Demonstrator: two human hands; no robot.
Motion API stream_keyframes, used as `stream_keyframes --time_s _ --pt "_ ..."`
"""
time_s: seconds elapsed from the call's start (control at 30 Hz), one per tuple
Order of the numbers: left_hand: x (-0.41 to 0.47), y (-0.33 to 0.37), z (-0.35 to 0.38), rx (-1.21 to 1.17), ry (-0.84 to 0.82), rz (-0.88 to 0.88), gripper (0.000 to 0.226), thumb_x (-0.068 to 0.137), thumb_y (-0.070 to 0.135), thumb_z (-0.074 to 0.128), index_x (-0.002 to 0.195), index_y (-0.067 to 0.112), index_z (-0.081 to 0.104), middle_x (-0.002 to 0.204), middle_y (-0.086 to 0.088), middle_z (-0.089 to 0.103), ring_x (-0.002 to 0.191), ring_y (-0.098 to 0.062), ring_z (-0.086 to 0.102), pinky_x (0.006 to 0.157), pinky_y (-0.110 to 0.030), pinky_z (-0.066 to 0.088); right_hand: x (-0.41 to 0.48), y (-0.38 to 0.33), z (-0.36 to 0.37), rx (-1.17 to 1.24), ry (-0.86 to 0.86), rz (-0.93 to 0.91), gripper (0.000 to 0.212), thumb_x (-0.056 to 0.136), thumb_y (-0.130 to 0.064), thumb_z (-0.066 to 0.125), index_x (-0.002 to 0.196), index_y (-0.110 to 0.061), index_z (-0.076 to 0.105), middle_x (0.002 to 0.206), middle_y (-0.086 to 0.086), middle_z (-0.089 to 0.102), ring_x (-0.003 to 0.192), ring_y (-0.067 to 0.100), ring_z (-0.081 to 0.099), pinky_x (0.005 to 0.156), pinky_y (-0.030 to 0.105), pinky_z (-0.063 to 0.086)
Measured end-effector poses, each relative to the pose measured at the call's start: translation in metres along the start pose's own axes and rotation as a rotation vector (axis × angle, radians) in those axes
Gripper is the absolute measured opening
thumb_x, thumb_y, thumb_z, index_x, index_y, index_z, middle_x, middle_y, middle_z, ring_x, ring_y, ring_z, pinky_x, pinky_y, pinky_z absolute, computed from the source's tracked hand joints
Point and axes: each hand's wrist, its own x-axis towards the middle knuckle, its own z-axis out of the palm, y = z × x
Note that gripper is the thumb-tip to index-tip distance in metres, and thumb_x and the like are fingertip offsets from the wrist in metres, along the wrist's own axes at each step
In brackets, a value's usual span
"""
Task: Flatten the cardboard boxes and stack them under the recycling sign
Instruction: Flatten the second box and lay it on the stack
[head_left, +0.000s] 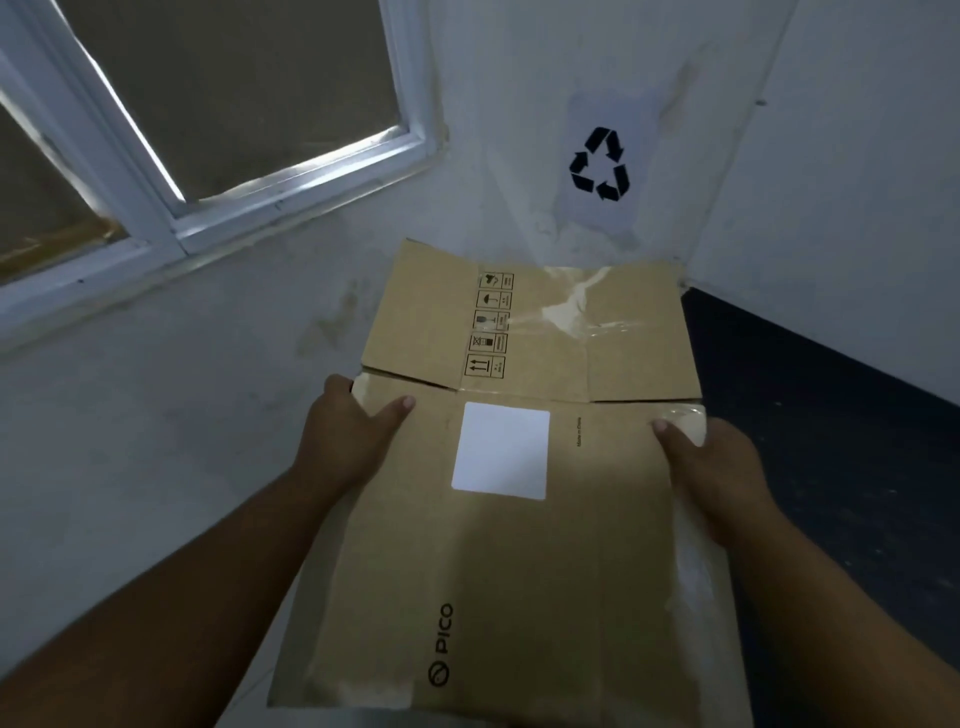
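Hands, left and right, closed on flattened cardboard box edges, keeping it flat, aimed under recycling sign.

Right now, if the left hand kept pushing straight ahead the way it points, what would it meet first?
Probably the wall below the recycling sign. The left hand has a grip on the flattened cardboard box, whose far flaps lead, so the cardboard would likely touch first. Depth is unclear.
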Motion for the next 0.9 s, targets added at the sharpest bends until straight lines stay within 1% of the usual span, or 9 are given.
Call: stream_keyframes --time_s 0.07,0.17,0.23,0.33,0.4,0.47,0.6,0.73,0.9 --pt "0.023 -0.006 -0.006 0.000 0.004 -0.004 0.064 0.077 0.058 0.075 0.112 0.011 0.051 0.098 0.001 0.056 0.082 -0.016 0.056 0.057 -0.025 0.040 0.014 -0.014 0.020 -0.011 0.002 -0.020 0.018 0.095 -0.038 0.062 0.102 -0.022 0.067 0.095 0.000 0.068 0.087 0.016 0.064 0.068 0.036 0.050" --pt "0.061 -0.021 -0.014 -0.003 0.004 -0.011 0.065 0.078 0.057 0.075 0.114 0.009 0.051 0.099 0.001 0.055 0.083 -0.018 0.056 0.062 -0.029 0.042 0.031 -0.033 0.051 -0.023 0.009 -0.072 0.011 0.095 -0.035 0.062 0.086 -0.029 0.064 0.089 -0.002 0.068 0.083 0.014 0.064 0.073 0.039 0.052" --pt "0.088 -0.030 -0.020 -0.011 -0.007 -0.006 0.064 0.078 0.056 0.075 0.115 0.009 0.051 0.099 0.001 0.055 0.083 -0.018 0.055 0.065 -0.030 0.042 0.040 -0.046 0.071 -0.016 0.014 -0.065 0.012 0.095 -0.036 0.063 0.085 -0.029 0.064 0.089 -0.002 0.068 0.082 0.015 0.065 0.071 0.036 0.051" --pt "0.136 -0.045 -0.029 -0.026 -0.029 0.019 0.065 0.079 0.055 0.075 0.117 0.007 0.051 0.101 0.000 0.057 0.085 -0.019 0.057 0.067 -0.030 0.043 0.056 -0.064 0.108 -0.013 0.054 -0.040 0.014 0.095 -0.037 0.062 0.086 -0.027 0.064 0.087 -0.004 0.067 0.080 0.012 0.063 0.061 0.028 0.043" --pt "0.167 -0.055 -0.035 -0.033 -0.051 0.052 0.064 0.079 0.055 0.075 0.116 0.008 0.053 0.101 -0.002 0.060 0.087 -0.020 0.060 0.064 -0.029 0.043 0.061 -0.075 0.132 -0.022 0.095 -0.038 0.014 0.095 -0.037 0.062 0.084 -0.027 0.063 0.085 -0.006 0.065 0.079 0.009 0.060 0.059 0.026 0.039" --pt "0.201 -0.061 -0.042 -0.024 -0.085 0.097 0.064 0.078 0.056 0.074 0.114 0.008 0.053 0.101 -0.003 0.060 0.086 -0.020 0.059 0.060 -0.028 0.042 0.065 -0.084 0.156 -0.009 0.148 -0.018 0.016 0.095 -0.036 0.063 0.082 -0.027 0.064 0.084 -0.006 0.065 0.077 0.008 0.060 0.058 0.025 0.040" --pt "0.261 -0.066 -0.049 0.001 -0.166 0.161 0.067 0.078 0.057 0.074 0.116 0.007 0.050 0.103 -0.003 0.057 0.087 -0.019 0.056 0.068 -0.030 0.043 0.072 -0.092 0.194 0.013 0.242 0.045 0.023 0.093 -0.040 0.064 0.090 -0.018 0.070 0.087 0.002 0.070 0.079 0.016 0.066 0.061 0.027 0.046" --pt "0.315 -0.063 -0.040 0.010 -0.243 0.204 0.073 0.075 0.062 0.074 0.118 0.009 0.050 0.104 -0.002 0.058 0.089 -0.020 0.059 0.060 -0.028 0.042 0.089 -0.093 0.221 0.037 0.338 0.105 0.032 0.092 -0.042 0.065 0.099 -0.011 0.070 0.088 0.003 0.069 0.077 0.014 0.065 0.055 0.024 0.041" --pt "0.378 -0.052 -0.003 0.025 -0.290 0.260 0.070 0.074 0.062 0.075 0.113 0.010 0.050 0.102 -0.002 0.059 0.088 -0.023 0.060 0.066 -0.032 0.046 0.130 -0.088 0.246 0.079 0.432 0.165 0.034 0.091 -0.043 0.066 0.102 -0.011 0.070 0.092 0.004 0.070 0.082 0.019 0.067 0.057 0.025 0.044"
